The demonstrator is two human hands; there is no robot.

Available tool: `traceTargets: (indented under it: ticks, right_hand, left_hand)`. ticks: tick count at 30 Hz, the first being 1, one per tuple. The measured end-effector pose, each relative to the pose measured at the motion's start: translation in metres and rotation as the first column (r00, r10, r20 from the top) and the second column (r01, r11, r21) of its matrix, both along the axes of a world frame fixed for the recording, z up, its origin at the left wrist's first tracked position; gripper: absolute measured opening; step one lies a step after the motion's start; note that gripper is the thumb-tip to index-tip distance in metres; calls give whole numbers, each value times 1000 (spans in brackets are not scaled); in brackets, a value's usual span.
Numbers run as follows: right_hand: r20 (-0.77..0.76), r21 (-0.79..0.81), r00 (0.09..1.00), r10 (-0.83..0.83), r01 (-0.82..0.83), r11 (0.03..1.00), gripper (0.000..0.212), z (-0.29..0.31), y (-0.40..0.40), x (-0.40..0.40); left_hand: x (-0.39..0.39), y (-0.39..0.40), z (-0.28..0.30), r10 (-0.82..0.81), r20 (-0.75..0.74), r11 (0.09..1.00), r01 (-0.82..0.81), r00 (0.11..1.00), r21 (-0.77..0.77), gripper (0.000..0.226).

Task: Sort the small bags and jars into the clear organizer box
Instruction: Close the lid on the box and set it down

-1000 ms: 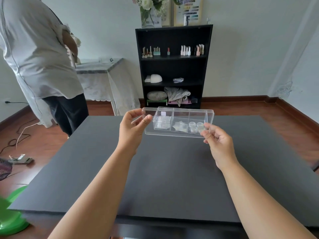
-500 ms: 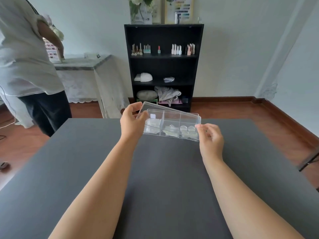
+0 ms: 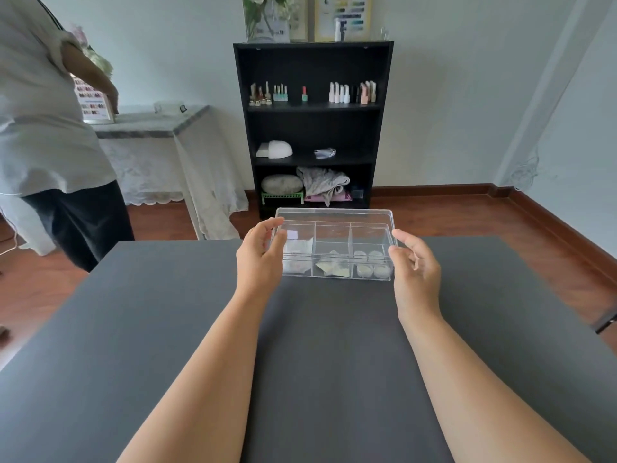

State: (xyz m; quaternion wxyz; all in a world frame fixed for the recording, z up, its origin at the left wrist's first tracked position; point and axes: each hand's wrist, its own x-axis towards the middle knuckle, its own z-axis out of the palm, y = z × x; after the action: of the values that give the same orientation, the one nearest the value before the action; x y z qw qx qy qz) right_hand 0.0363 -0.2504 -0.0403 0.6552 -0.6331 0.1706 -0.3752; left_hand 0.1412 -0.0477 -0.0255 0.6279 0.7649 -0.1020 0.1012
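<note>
The clear organizer box (image 3: 334, 233) rests level on the dark grey table (image 3: 320, 345), near its far edge, with its lid standing open at the back. Its left compartment holds small bags (image 3: 296, 250). More small bags (image 3: 330, 264) lie in the middle compartment, and several round jars (image 3: 369, 265) sit in the right one. My left hand (image 3: 260, 260) curls around the box's left end, finger and thumb against its wall and lid corner. My right hand (image 3: 414, 265) is at the right end with its fingers spread, holding nothing.
A black shelf unit (image 3: 312, 128) with nail polish bottles stands against the wall beyond the table. At the left, a person in a white shirt (image 3: 43, 128) stands beside a cloth-covered side table (image 3: 157, 128). Wooden floor surrounds the table.
The box has come down from mid-air onto the table and now sits level with its lid raised. My right hand has let go of the right end and spread its fingers.
</note>
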Motion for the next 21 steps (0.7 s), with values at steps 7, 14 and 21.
traceTargets:
  ticks: [7,14,21]
  right_hand:
    - [-95,-71,995,-23,17,997,31,-6,-3,6]
    - [-143,-116,989,-27,10,993,34,-5,-2,3]
    - [-185,-724,953,-240,33,689,37,3,10,3]
  left_hand:
    - [-2,-3,-6,-64,-99,998,64,993,-3,24]
    - [-6,0,-9,-86,-51,989,92,995,120,22]
    - [-26,-12,-1,-97,453,733,-244,886,635,42]
